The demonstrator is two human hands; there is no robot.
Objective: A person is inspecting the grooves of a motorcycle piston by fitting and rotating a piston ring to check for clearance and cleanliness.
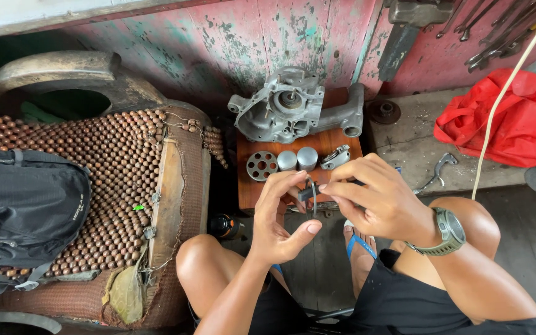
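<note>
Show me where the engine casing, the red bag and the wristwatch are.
engine casing (283,108), head view, on its round central housing.
red bag (516,121), head view, on the middle of its cloth.
wristwatch (451,229), head view, on its face.

On the wooden stool (336,144) stand one grey engine casing (293,108), one perforated round disc (262,165), two small silver cylinders (287,160) (308,158) and one small metal bracket (335,157). One black backpack (23,214) lies on one beaded seat (125,161). One red bag (510,118) sits at the right.

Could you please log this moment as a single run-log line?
left hand: touching thin ring | right hand: pinching ring's dark clip | behind: engine casing on wooden stool
</note>
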